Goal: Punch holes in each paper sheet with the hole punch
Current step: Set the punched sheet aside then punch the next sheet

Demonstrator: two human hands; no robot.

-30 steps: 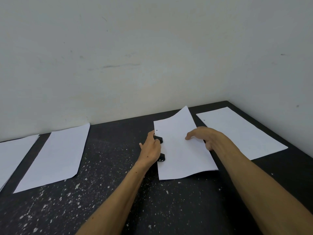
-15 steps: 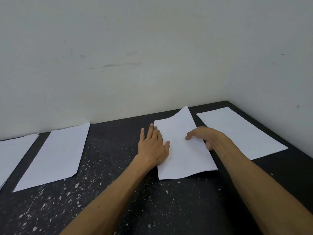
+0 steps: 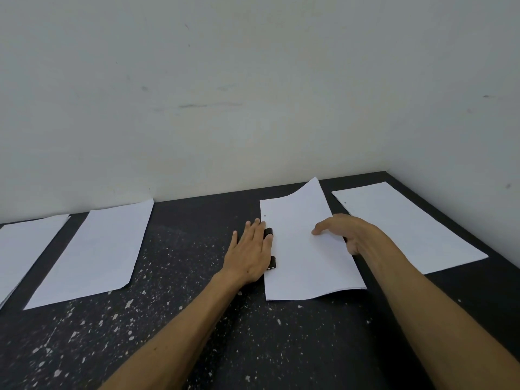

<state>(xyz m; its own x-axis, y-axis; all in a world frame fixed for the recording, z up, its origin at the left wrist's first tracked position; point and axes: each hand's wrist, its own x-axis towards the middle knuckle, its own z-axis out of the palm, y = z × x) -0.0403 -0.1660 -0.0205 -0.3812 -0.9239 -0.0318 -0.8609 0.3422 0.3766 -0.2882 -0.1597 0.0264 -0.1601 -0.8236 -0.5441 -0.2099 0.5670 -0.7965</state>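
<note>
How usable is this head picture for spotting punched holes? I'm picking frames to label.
Head view: soft, even light, no glare; the white paper sheet under the hands shows one small dark hole near its far left corner; wide-angle lens bows the black speckled table; the left hand hides most of the black hole punch.

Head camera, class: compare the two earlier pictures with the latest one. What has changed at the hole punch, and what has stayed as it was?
The left hand pressed flat on the hole punch, hiding it half a second ago; now it has eased toward the left, and the punch's black ends show again. The right hand still rests on the middle sheet. The other sheets have not moved.
</note>
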